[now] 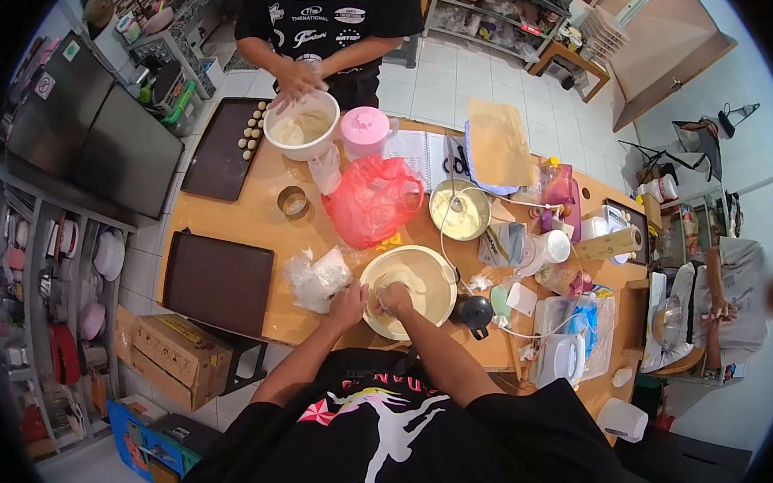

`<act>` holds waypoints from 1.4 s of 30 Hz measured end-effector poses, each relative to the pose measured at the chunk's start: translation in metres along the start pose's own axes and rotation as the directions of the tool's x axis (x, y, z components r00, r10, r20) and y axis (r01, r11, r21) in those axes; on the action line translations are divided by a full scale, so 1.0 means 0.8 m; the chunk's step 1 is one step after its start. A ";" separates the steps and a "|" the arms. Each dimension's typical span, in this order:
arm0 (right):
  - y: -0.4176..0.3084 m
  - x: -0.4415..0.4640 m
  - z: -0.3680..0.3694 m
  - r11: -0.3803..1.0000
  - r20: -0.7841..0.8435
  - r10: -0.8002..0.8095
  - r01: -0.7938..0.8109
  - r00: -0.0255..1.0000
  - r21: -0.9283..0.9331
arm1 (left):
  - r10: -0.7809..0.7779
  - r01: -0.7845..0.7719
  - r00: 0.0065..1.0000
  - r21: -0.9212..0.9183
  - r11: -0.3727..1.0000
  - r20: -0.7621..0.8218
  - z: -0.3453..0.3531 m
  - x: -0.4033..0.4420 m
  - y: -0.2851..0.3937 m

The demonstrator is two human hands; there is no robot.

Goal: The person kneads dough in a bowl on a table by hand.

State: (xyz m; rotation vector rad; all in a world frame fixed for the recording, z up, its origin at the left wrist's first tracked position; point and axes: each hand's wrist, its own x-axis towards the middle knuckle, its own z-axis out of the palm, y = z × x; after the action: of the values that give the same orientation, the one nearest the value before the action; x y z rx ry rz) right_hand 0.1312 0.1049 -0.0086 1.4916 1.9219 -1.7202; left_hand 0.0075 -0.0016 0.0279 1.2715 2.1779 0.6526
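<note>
A large cream bowl [441,285] stands near the front edge of the wooden table. My left hand [348,306] is at its left rim, fingers closed around the edge. Inside the bowl, my right hand [394,300] is closed in pale dough or flour; what its fingers hold is hidden. Left of the bowl lies a clear plastic bag with white contents [318,279]. A red plastic bag [373,201] sits behind it. To the right are a black-lidded container [474,312] and a metal bowl of pale cream mixture [459,214].
Across the table [255,225], a person in black has both hands over a white bowl [302,123]. Dark trays [218,282] lie at the left, the far one holding several dough balls [249,143]. Another person stands at the right. A white cable crosses the cluttered right side.
</note>
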 end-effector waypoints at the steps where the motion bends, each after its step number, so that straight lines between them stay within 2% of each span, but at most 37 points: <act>1: -0.002 0.002 0.000 0.999 -0.014 0.039 -0.039 0.999 -0.008 | -0.014 0.014 1.000 -0.005 1.000 0.008 -0.004 -0.001 0.005; 2: -0.004 0.003 0.001 0.997 -0.028 0.079 -0.079 0.997 -0.015 | -0.028 0.029 0.999 -0.008 1.000 0.017 -0.008 -0.002 0.008; 5: -0.009 0.000 0.003 0.996 -0.100 0.065 -0.071 0.993 -0.052 | -0.023 0.023 0.999 0.011 1.000 0.023 -0.008 -0.001 0.007; 8: -0.013 -0.007 0.022 0.938 -0.463 -0.105 -0.067 0.880 -0.341 | -0.049 0.047 0.998 0.048 0.998 0.044 -0.010 -0.003 0.011; 11: 0.000 0.006 0.020 0.926 -0.398 -0.135 -0.028 0.907 -0.378 | -0.048 0.046 0.998 0.062 0.997 0.036 -0.012 -0.004 0.013; 12: 0.008 0.013 0.018 0.992 -0.271 -0.006 -0.029 0.963 -0.125 | -0.046 0.045 0.999 0.061 0.997 0.020 -0.010 -0.006 0.012; 13: 0.014 0.022 0.013 0.989 -0.111 0.084 -0.070 0.990 0.131 | -0.043 0.043 0.999 0.057 0.997 0.004 -0.006 -0.005 0.010; 14: 0.022 0.030 0.007 0.919 0.067 0.129 -0.144 0.989 0.368 | -0.040 0.041 0.999 0.051 0.998 -0.013 -0.002 -0.005 0.009; 15: 0.011 0.010 -0.003 0.804 0.174 0.123 -0.201 0.977 0.559 | -0.055 0.056 0.998 0.054 0.997 -0.013 0.000 -0.003 0.009; 18: -0.008 -0.032 -0.017 0.830 0.215 -0.013 -0.110 0.976 0.547 | -0.027 0.028 0.999 0.035 0.999 -0.047 -0.004 -0.005 0.011; 21: -0.061 -0.096 -0.045 0.906 0.302 0.038 -0.160 0.953 0.393 | -0.031 0.031 0.999 0.015 0.999 -0.038 -0.011 -0.007 0.018; 22: -0.055 -0.087 -0.053 0.978 0.143 -0.059 0.029 0.988 0.206 | -0.041 0.041 0.999 0.018 0.999 -0.033 -0.011 -0.006 0.018; 23: -0.045 -0.073 -0.061 0.982 0.006 -0.187 0.187 0.982 -0.016 | -0.051 0.052 0.998 0.023 0.998 -0.025 -0.011 -0.006 0.018; 24: -0.043 -0.070 -0.067 0.918 -0.098 -0.337 0.303 0.937 -0.255 | -0.062 0.062 0.998 0.028 0.998 -0.017 -0.010 -0.005 0.018; 25: -0.039 -0.068 -0.069 0.869 -0.254 -0.414 0.297 0.874 -0.394 | -0.052 0.052 0.998 0.030 0.998 -0.024 -0.005 -0.003 0.014; 28: -0.040 -0.058 -0.075 0.772 -0.193 -0.526 0.369 0.828 -0.518 | -0.044 0.045 0.999 0.050 0.998 -0.023 -0.002 -0.003 0.007; 31: -0.052 -0.071 -0.056 0.708 -0.208 -0.456 0.211 0.865 -0.674 | -0.068 0.068 0.998 0.060 0.996 0.000 -0.004 -0.002 0.011; 35: -0.025 -0.043 -0.042 0.755 -0.193 -0.450 0.256 0.872 -0.604 | -0.059 0.060 0.998 0.036 0.998 -0.011 -0.002 -0.003 0.007; 40: -0.010 -0.045 -0.032 0.655 -0.193 -0.527 0.251 0.828 -0.713 | -0.068 0.068 0.998 0.015 0.998 -0.010 -0.002 -0.002 0.008; 42: -0.004 -0.052 -0.030 0.730 -0.228 -0.491 0.254 0.841 -0.634 | -0.076 0.075 0.996 0.024 0.997 0.038 -0.005 0.002 0.009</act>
State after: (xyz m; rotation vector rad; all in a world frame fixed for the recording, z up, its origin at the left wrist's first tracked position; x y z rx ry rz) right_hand 0.1604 0.1024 0.0296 1.2993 2.7886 -0.7845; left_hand 0.0090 0.0023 0.0352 1.1964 2.1954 0.5699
